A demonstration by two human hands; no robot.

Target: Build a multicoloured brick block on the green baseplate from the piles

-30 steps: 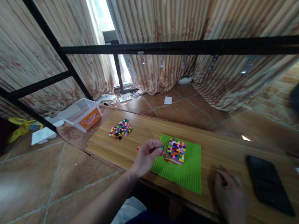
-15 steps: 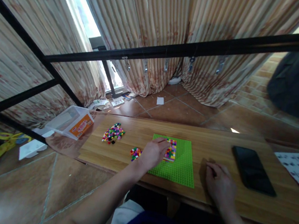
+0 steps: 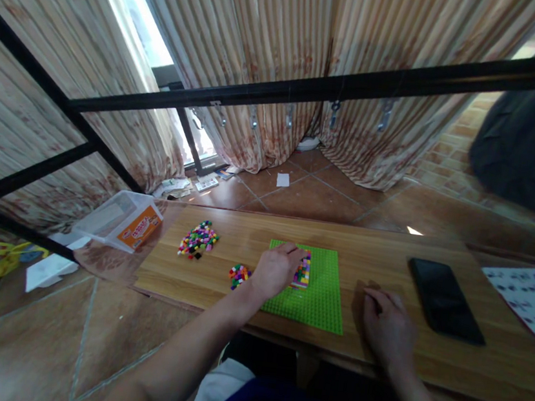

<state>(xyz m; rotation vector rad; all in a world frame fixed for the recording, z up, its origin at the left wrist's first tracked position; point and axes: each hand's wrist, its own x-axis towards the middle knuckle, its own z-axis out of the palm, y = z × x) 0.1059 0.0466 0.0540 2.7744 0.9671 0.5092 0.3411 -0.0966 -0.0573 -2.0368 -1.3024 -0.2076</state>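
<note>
My left hand point(image 3: 277, 272) reaches over the green studded baseplate point(image 3: 320, 304), fingers bent and drawn together at a square of small multicoloured building bricks point(image 3: 304, 270). The hand covers the left part of that square, and whatever is between the fingertips is hidden. Just left of my wrist lies a small heap of bricks point(image 3: 239, 275). Further left is a larger pile of mixed bricks point(image 3: 198, 239). To the right of the baseplate, my right hand point(image 3: 388, 329) rests on the wooden table point(image 3: 364, 245) with its fingers curled in, and no object shows in it.
A black phone or tablet point(image 3: 445, 300) lies right of my right hand, with a printed sheet point(image 3: 528, 298) beyond it. At the table's left end stands a clear plastic box point(image 3: 114, 214) with an orange label. A black metal bar point(image 3: 271, 93) crosses above the table's far side.
The whole view has shifted slightly to the left. My left hand stays over the brick square with its fingers a little changed in pose; my right hand keeps its place on the table.
</note>
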